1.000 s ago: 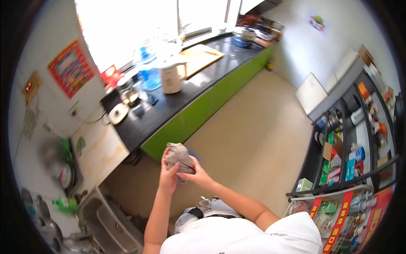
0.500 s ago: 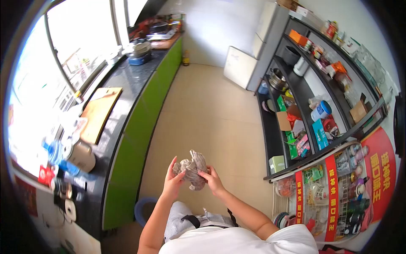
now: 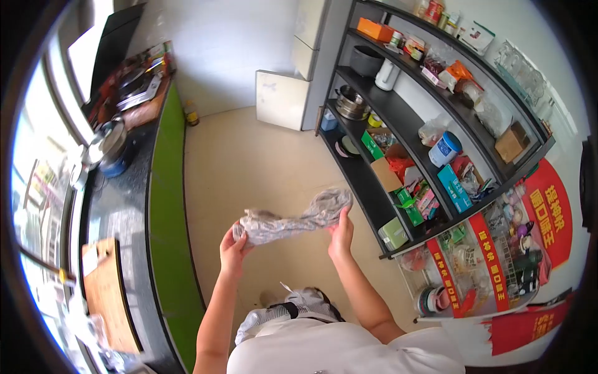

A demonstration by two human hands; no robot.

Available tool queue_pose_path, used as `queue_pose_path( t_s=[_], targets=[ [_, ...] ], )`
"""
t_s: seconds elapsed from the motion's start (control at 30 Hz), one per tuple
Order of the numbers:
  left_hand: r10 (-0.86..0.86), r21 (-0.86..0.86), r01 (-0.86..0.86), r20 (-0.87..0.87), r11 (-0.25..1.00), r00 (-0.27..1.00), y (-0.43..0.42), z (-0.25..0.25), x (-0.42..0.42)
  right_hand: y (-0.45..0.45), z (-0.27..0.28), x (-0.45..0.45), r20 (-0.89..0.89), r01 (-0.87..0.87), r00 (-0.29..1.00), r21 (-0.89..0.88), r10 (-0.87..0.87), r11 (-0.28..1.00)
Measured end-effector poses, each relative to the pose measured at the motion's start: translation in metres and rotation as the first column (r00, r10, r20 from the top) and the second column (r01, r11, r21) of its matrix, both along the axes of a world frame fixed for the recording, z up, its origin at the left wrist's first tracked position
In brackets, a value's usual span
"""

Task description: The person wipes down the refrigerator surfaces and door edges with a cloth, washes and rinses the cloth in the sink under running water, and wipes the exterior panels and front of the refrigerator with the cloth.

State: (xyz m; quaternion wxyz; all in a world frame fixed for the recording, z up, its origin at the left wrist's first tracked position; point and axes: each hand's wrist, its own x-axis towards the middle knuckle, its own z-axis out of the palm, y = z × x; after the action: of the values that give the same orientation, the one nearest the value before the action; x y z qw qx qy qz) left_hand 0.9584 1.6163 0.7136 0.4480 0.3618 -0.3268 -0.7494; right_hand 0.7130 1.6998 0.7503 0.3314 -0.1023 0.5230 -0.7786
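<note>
A crumpled, greyish-beige cloth (image 3: 283, 225) is stretched sideways between my two hands, in front of my body and above the tiled floor. My left hand (image 3: 234, 250) is closed on its left end, the thumb pressing from the near side. On the other end, my right hand (image 3: 340, 233) pinches the bunched, rounded part. Between the hands the cloth is narrower and twisted. Its surface is blurred a little by motion.
At left runs a dark counter (image 3: 128, 206) over green cabinets, bearing a wooden cutting board (image 3: 112, 293) and a pot (image 3: 109, 140). A black shelf rack (image 3: 405, 115) stands at right, beside a wire basket rack (image 3: 411, 299) with red banners. A white panel (image 3: 281, 100) leans by the fridge.
My hands have moved apart and upward, pulling the bunched cloth out into a long strip. The view has turned to the right.
</note>
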Motion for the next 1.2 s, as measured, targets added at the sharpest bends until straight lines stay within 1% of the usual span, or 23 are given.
queue_pose_path(
  t_s=[0.07,0.13,0.2,0.27,0.3,0.4,0.43,0.53,0.6,0.63,0.67,0.73,0.8,0.83,0.87,0.93,0.97,1.03,1.07,1.1,1.13,1.17,1.2],
  targets=[
    [-0.071,0.017,0.069,0.105,0.997,0.992,-0.058,0.000,-0.015,-0.043,0.008,-0.009,-0.028,0.024,0.999,-0.062,-0.026,0.998],
    [-0.148,0.008,0.149,0.173,0.989,0.974,-0.117,-0.016,-0.034,-0.092,0.021,-0.020,-0.032,0.008,0.999,-0.114,-0.012,0.993],
    [-0.059,-0.168,0.153,0.461,0.974,0.886,-0.162,-0.017,-0.056,-0.142,0.026,-0.027,-0.037,-0.131,0.991,-0.128,0.127,0.983],
    [-0.138,-0.254,0.297,0.499,0.921,0.855,-0.209,0.006,-0.078,-0.202,0.024,-0.034,-0.095,-0.295,0.953,-0.090,0.286,0.951],
    [-0.168,-0.293,0.361,0.523,0.885,0.836,-0.233,0.015,-0.087,-0.232,0.028,-0.034,-0.030,-0.310,0.951,-0.070,0.309,0.948],
    [-0.247,-0.497,0.587,0.590,0.640,0.769,-0.322,0.034,-0.119,-0.328,0.030,-0.049,0.114,-0.437,0.881,-0.180,0.460,0.881],
    [-0.260,-0.492,0.587,0.581,0.643,0.771,-0.347,0.043,-0.127,-0.355,0.032,-0.057,0.100,-0.500,0.847,-0.181,0.522,0.847],
    [-0.295,-0.501,0.598,0.558,0.626,0.776,-0.427,0.065,-0.141,-0.433,0.059,-0.067,-0.131,-0.709,0.703,-0.047,0.699,0.704],
    [-0.324,-0.520,0.610,0.540,0.598,0.777,-0.481,0.066,-0.143,-0.493,0.068,-0.070,-0.226,-0.681,0.702,0.062,0.675,0.730],
    [-0.220,-0.546,0.564,0.568,0.620,0.793,-0.507,0.052,-0.144,-0.519,0.064,-0.075,-0.255,-0.666,0.692,0.136,0.675,0.734],
    [-0.222,-0.570,0.516,0.506,0.639,0.834,-0.537,0.031,-0.140,-0.543,0.060,-0.079,-0.286,-0.642,0.680,0.212,0.674,0.737],
    [-0.197,-0.408,0.346,0.363,0.845,0.911,-0.581,0.034,-0.130,-0.584,0.059,-0.082,-0.307,-0.546,0.770,0.136,0.559,0.826],
    [-0.058,-0.351,0.162,0.288,0.922,0.956,-0.649,0.029,-0.118,-0.630,0.055,-0.097,-0.316,-0.462,0.831,0.066,0.458,0.884],
    [0.000,-0.386,0.112,0.280,0.916,0.960,-0.683,0.025,-0.115,-0.650,0.056,-0.105,-0.259,-0.435,0.864,0.048,0.432,0.899],
    [0.056,-0.415,0.065,0.273,0.908,0.960,-0.717,0.017,-0.112,-0.672,0.051,-0.113,-0.339,-0.396,0.850,0.091,0.402,0.914],
    [0.038,-0.465,0.113,0.302,0.878,0.952,-0.780,0.002,-0.112,-0.718,0.046,-0.123,-0.492,-0.301,0.798,0.174,0.348,0.937],
    [0.019,-0.477,0.132,0.300,0.869,0.954,-0.834,-0.012,-0.123,-0.756,0.037,-0.126,-0.572,-0.276,0.740,0.223,0.354,0.935],
    [-0.014,-0.486,0.172,0.312,0.857,0.950,-0.898,-0.012,-0.133,-0.812,0.041,-0.128,-0.444,-0.277,0.848,0.095,0.290,0.956],
    [0.064,-0.405,0.148,0.465,0.902,0.883,-0.925,-0.014,-0.138,-0.839,0.043,-0.128,-0.374,-0.270,0.890,0.028,0.261,0.962],
    [0.128,-0.331,0.104,0.609,0.938,0.783,-0.946,-0.011,-0.148,-0.860,0.078,-0.117,-0.300,-0.247,0.931,-0.093,0.210,0.964],
    [0.181,-0.271,0.037,0.732,0.962,0.657,-0.968,-0.011,-0.161,-0.885,0.083,-0.119,-0.263,-0.283,0.932,-0.101,0.249,0.954],
    [-0.083,0.036,0.078,0.630,0.996,0.772,-0.989,-0.026,-0.172,-0.910,0.085,-0.120,-0.227,-0.319,0.930,-0.111,0.288,0.941],
    [-0.348,0.315,0.228,0.404,0.921,0.846,-1.003,-0.029,-0.182,-0.933,0.085,-0.121,-0.189,-0.353,0.926,-0.121,0.328,0.928]
  ],
)
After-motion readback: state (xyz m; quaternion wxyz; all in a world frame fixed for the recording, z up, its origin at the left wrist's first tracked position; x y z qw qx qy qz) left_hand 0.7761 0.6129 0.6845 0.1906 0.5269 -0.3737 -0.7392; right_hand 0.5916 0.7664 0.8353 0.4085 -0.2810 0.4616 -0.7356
